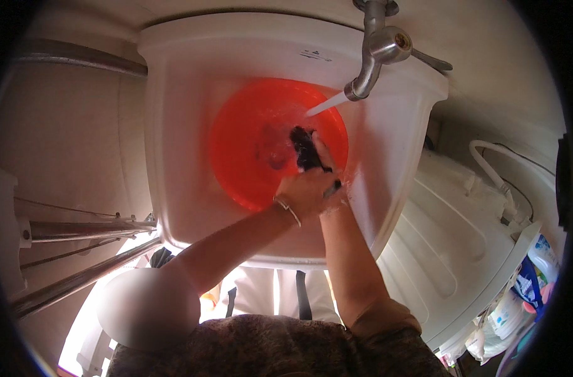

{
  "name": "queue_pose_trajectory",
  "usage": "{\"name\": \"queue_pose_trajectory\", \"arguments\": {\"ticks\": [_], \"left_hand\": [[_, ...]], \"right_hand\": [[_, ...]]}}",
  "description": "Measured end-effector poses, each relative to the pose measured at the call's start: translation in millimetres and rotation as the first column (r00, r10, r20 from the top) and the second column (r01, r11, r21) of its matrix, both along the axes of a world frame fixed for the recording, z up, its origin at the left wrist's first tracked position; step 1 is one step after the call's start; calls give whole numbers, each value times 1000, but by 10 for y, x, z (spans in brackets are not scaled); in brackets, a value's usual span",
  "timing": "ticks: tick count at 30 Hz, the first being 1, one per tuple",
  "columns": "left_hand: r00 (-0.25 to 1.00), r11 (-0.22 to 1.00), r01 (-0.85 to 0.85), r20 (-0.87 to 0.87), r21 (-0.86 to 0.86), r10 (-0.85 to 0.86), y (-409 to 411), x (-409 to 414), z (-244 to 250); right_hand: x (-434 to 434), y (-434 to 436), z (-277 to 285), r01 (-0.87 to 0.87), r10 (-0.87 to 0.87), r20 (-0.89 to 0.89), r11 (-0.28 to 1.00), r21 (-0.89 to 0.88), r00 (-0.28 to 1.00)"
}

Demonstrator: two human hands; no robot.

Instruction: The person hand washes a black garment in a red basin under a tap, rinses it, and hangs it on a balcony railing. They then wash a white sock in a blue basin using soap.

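Water runs from a metal tap (358, 88) into a round red plastic basin (234, 174), which stands inside a deep white sink (182, 118). Over the basin's lower right part, both hands are close together on a wet dark cloth item (305, 148). My left hand (300, 186), with a thin bracelet at its wrist, grips the near part of the item. My right hand (325, 153) lies along the item's right side, partly hidden behind the left. A dark end (332, 188) sticks out beside the left hand, and water splashes there. Which fingers hold what is blurred.
The tap's lever (432, 60) points right. Right of the sink is a white ribbed plastic appliance or lid (437, 235) with a pale hose (486, 155). Bags and packages (507, 311) are at the lower right. Metal pipes (88, 231) run along the left.
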State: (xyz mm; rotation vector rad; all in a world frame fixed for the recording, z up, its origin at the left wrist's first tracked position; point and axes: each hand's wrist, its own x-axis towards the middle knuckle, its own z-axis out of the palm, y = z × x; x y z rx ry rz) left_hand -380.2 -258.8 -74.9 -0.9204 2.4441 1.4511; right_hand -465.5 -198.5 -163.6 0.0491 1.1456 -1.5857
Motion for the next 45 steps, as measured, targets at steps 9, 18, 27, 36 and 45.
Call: {"name": "queue_pose_trajectory", "arguments": {"ticks": [9, 18, 27, 36, 45], "left_hand": [[888, 924, -383, 283, 19, 362, -802, 432, -996], [845, 867, -479, 342, 141, 411, -590, 707, -1440], [925, 928, -371, 94, 19, 368, -387, 808, -1699], [754, 565, -623, 223, 541, 617, -449, 297, -1305], [996, 976, 26, 88, -216, -7, 10, 28, -488]], "right_hand": [[165, -295, 256, -76, 196, -236, 896, 437, 952], [-905, -835, 2124, 181, -230, -824, 971, -158, 518], [-357, -508, 1719, 80, -113, -772, 993, -81, 625], [39, 168, -403, -30, 122, -186, 902, 431, 975], [107, -152, 62, 54, -148, 383, 968, 245, 912]]}}
